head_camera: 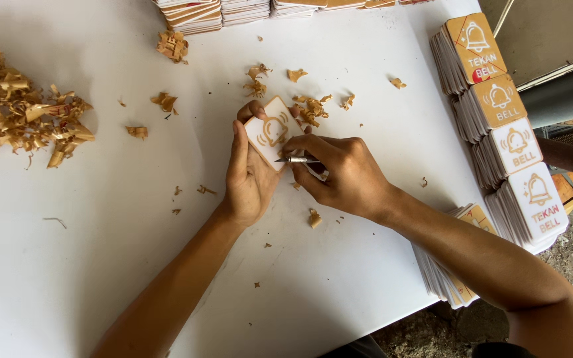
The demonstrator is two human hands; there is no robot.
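My left hand (247, 172) holds a small white square plate (272, 131) with a tan bell shape on it, tilted like a diamond above the white table (101, 265). My right hand (336, 172) grips a thin metal craft knife (295, 160), its tip touching the plate's lower edge. Small tan paper scraps (310, 109) lie just beyond the plate.
A big heap of tan peeled scraps (21, 113) sits at the far left. Stacks of square bell plates (505, 126) line the right edge, another stack (455, 265) lies by my right forearm, and more stacks (233, 10) run along the far edge.
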